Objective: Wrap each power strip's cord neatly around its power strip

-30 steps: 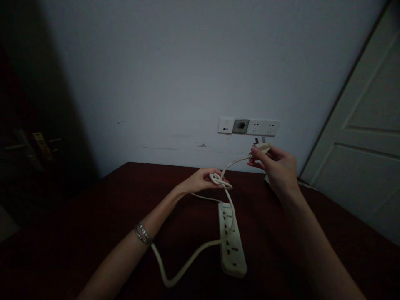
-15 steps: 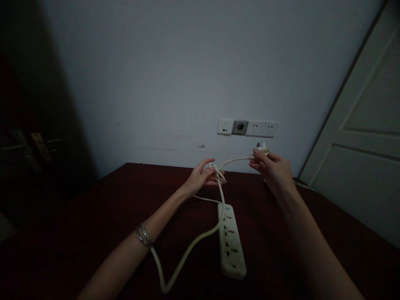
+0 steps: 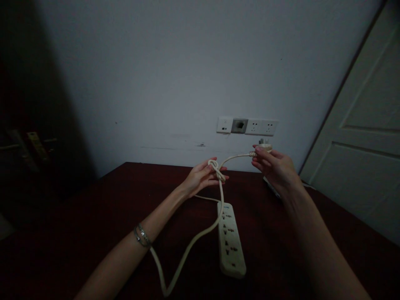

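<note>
our pwr strip (image 3: 231, 239) lies flat on the dark red table (image 3: 137, 187), & we tell all spots from it. our left arm comes in from the near left of the strip & slants up, elbow end low, w/ the wrist almost straight. our left hand (image 3: 200, 178) is up past the strip's far end, a bit to its left. it has a loose grip on the knot (image 3: 215, 170) in the white cord (image 3: 204, 233): thumb on the loop, other fingers long & spread out behind it. two silver bracelets (image 3: 142, 236) sit on that arm, left of the strip.

our right arm comes in from the near right of the strip. our right hand (image 3: 276, 166) is past the strip's far end, off to its right, w/ the wrist bent in. it has the plug (image 3: 265, 147) in a pinch btwn thumb & fingers, prongs up. the cord goes from the plug thru the knot, then passes over the strip's left edge & bends down on its left side.

the strip's far end has a small blue label (image 3: 226, 207), but the words are too tiny to read. the wall sockets (image 3: 261, 127) are up beyond the strip, just above the plug & apart from it; any marks there are too dim to read.
</note>
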`<state>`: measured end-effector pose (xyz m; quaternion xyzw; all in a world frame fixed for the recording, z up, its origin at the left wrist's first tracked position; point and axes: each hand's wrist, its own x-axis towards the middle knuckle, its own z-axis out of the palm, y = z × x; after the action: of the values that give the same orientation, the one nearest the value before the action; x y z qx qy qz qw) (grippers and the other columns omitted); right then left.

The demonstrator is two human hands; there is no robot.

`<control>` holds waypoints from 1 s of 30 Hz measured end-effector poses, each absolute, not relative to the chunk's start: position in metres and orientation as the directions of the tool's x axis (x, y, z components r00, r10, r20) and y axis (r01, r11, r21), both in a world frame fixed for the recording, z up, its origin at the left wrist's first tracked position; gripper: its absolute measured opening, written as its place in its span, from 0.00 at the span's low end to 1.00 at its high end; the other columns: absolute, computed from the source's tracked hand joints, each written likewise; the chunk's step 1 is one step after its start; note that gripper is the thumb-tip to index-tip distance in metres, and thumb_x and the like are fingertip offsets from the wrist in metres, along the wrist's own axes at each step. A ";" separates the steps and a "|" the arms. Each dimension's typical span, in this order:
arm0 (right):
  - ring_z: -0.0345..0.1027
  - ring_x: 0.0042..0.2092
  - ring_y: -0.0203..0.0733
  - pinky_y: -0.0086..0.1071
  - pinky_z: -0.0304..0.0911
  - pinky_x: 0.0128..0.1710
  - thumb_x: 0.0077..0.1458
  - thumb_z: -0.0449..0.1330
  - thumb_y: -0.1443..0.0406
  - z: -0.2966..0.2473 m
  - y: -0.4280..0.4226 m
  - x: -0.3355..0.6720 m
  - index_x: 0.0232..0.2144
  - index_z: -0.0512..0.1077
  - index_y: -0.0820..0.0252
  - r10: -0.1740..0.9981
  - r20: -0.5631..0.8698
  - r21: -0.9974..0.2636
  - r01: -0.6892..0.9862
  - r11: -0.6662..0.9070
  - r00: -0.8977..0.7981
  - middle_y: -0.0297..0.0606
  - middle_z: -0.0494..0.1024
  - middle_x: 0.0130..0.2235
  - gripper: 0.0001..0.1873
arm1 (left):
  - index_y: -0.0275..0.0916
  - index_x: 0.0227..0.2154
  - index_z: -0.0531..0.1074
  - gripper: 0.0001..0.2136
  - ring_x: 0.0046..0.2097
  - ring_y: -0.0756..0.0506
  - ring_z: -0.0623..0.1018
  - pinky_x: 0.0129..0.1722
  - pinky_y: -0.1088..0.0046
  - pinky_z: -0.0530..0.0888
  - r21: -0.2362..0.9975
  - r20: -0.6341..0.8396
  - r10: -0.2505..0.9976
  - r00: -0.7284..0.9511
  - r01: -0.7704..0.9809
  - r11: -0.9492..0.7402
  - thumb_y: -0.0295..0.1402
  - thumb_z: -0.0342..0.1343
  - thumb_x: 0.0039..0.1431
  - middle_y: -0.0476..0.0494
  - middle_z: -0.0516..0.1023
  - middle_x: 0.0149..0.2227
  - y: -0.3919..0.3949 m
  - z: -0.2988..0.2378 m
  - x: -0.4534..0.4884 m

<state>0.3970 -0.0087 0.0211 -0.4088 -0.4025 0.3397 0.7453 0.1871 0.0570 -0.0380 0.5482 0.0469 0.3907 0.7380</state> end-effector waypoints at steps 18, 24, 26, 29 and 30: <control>0.65 0.26 0.30 0.25 0.70 0.26 0.35 0.70 0.60 0.024 -0.018 0.366 0.31 0.75 0.59 0.805 0.455 -0.844 -0.105 0.526 0.381 0.31 0.73 0.27 0.17 | 0.32 0.48 0.66 0.28 0.40 0.46 0.77 0.49 0.61 0.68 0.891 0.451 0.728 0.517 -0.311 -0.332 0.27 0.66 0.41 0.40 0.77 0.38 0.075 -0.051 0.190; 0.67 0.30 0.32 0.25 0.70 0.27 0.35 0.70 0.62 0.029 -0.028 0.378 0.33 0.76 0.58 0.845 0.433 -0.879 -0.063 0.473 0.313 0.33 0.74 0.30 0.18 | 0.34 0.48 0.67 0.29 0.39 0.45 0.78 0.47 0.57 0.70 0.886 0.460 0.668 0.585 -0.348 -0.305 0.26 0.66 0.38 0.41 0.79 0.36 0.066 -0.038 0.183; 0.66 0.29 0.32 0.26 0.70 0.28 0.35 0.70 0.62 0.031 -0.029 0.381 0.33 0.76 0.58 0.839 0.435 -0.880 -0.044 0.473 0.327 0.33 0.73 0.30 0.17 | 0.34 0.48 0.68 0.29 0.38 0.44 0.78 0.46 0.58 0.70 0.886 0.461 0.658 0.595 -0.348 -0.306 0.26 0.66 0.39 0.41 0.78 0.35 0.060 -0.034 0.182; 0.65 0.28 0.32 0.27 0.70 0.28 0.34 0.70 0.62 0.030 -0.029 0.383 0.31 0.76 0.58 0.827 0.434 -0.885 -0.001 0.465 0.359 0.32 0.72 0.29 0.16 | 0.33 0.49 0.67 0.28 0.37 0.44 0.78 0.44 0.59 0.71 0.885 0.465 0.667 0.583 -0.336 -0.323 0.27 0.65 0.40 0.41 0.78 0.34 0.053 -0.030 0.183; 0.64 0.28 0.32 0.27 0.70 0.27 0.34 0.70 0.62 0.030 -0.028 0.383 0.30 0.76 0.58 0.827 0.427 -0.890 0.005 0.457 0.365 0.32 0.72 0.29 0.16 | 0.32 0.50 0.67 0.29 0.37 0.44 0.78 0.43 0.60 0.72 0.884 0.467 0.671 0.576 -0.332 -0.330 0.27 0.65 0.41 0.41 0.78 0.33 0.051 -0.030 0.183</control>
<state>0.3831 -0.0278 0.0299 -0.4318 -0.4820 0.2919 0.7043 0.1827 0.0509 -0.0298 0.6845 0.1238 0.4435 0.5652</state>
